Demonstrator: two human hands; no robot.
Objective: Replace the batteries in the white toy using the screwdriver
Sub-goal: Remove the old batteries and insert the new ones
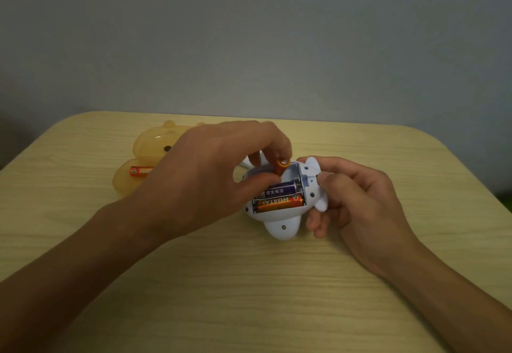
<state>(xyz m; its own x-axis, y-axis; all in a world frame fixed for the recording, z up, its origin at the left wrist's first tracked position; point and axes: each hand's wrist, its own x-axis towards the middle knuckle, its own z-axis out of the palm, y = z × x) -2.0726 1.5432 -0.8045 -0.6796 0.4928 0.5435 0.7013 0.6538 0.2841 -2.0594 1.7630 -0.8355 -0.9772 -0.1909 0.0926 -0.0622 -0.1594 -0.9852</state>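
The white toy (285, 225) lies belly-up on the table with its battery bay uncovered. Two batteries lie in the bay: a purple one (279, 188) and, nearer me, an orange one (279, 203). My left hand (210, 175) pinches a third, orange battery (283, 166) between thumb and fingers, tilted end-up over the far slot of the bay. My right hand (357, 203) grips the toy's right side, thumb on its edge and fingers curled beneath. No screwdriver is visible.
A translucent orange bear-shaped case (149, 145) lies open at the back left, partly behind my left hand, with one orange battery (141, 171) in its lower half. The wooden table (249, 283) has rounded far corners and meets a grey wall behind.
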